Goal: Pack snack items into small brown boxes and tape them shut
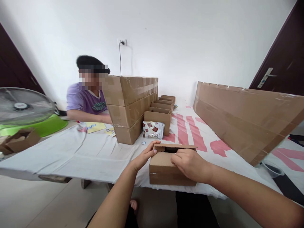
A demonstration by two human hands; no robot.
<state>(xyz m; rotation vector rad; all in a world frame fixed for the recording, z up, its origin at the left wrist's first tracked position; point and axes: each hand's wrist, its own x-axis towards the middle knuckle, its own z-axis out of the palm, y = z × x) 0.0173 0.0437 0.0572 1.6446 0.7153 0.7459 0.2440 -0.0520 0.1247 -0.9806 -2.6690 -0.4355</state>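
A small brown cardboard box (161, 172) sits at the near edge of the cloth-covered table, with its lid flap (175, 146) partly raised and a dark gap under it. My left hand (150, 153) is closed around the box's far left corner, thumb on the edge by the flap. Curled over the right part of the top is my right hand (190, 164), gripping at the opening; some of its fingertips are hidden. Just beyond the box stands a white printed packet (153, 130), leaning against an open cardboard box (167, 117).
Stacked taped cartons (128, 110) form a wall left of a row of open boxes (162, 104). A long cardboard panel (244, 117) stands at right, near a clear plastic bowl (273, 167). Across the table sits a person in a purple shirt (80, 101); a fan (21, 106) is at far left.
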